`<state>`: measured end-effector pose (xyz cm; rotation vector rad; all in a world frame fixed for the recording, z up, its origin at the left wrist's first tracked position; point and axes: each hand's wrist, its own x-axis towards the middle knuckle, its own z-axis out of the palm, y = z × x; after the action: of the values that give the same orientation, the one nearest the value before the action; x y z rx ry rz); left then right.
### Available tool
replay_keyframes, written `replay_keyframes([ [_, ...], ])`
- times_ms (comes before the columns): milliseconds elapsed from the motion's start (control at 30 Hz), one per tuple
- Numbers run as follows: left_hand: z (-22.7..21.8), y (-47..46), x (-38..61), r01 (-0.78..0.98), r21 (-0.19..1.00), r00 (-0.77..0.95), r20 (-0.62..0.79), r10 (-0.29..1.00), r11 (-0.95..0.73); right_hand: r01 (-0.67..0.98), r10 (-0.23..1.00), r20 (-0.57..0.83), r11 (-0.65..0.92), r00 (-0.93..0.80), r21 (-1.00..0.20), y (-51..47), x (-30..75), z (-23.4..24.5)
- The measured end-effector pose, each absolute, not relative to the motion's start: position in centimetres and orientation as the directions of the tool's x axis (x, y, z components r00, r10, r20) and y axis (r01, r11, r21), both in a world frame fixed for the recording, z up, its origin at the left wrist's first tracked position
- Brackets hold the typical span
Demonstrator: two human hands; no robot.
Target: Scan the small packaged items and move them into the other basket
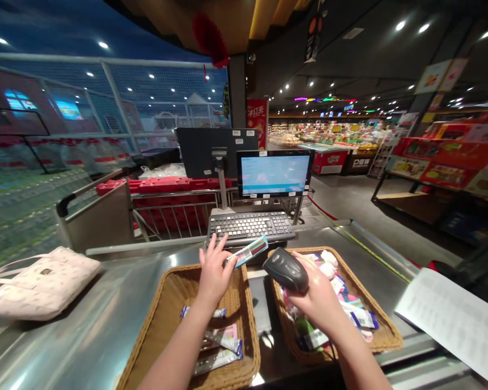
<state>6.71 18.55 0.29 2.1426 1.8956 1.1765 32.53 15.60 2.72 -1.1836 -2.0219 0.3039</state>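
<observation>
1. Packet (251, 250): one flat blue packet with a red end, pinched at its near end by the left hand (214, 269), the other fingers spread; it sits just above the far rim of the left basket.
2. Scanner (287, 269): one dark handheld scanner, gripped by the right hand (318, 292), fingers wrapped around its handle, its head just right of the packet without touching it.
3. Two wicker baskets lie below the hands. The left basket (162, 309) holds about four packets near its front and has much bare bottom.
4. The right basket (384, 330) is crowded with small packets, too many to count.
5. A narrow steel strip separates the baskets.
6. Beyond the hands: one keyboard (250, 225) and one screen (274, 173).
7. Far left of the left hand, one pale handbag (40, 284) lies on the open steel counter (106, 314).
8. Right of the right hand, printed paper (455, 317) overhangs the counter's edge.
</observation>
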Motion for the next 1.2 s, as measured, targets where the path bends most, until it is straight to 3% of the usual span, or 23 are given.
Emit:
replay_keyframes([
  [500,-4.4,14.0,-0.9,0.911,0.412,-0.065,0.139,0.988,0.002,0.633,0.815,0.387,0.579,-0.432,-0.514,15.9,29.5,1.5],
  [933,-10.8,15.3,-1.8,0.937,0.337,-0.003,-0.260,0.966,0.094,0.639,0.802,0.376,0.598,-0.465,-0.484,15.9,28.8,0.7],
  [1200,-12.6,15.3,-1.3,0.962,0.251,-0.028,-0.306,0.952,0.109,0.632,0.815,0.369,0.580,-0.447,-0.515,15.4,29.3,1.4],
])
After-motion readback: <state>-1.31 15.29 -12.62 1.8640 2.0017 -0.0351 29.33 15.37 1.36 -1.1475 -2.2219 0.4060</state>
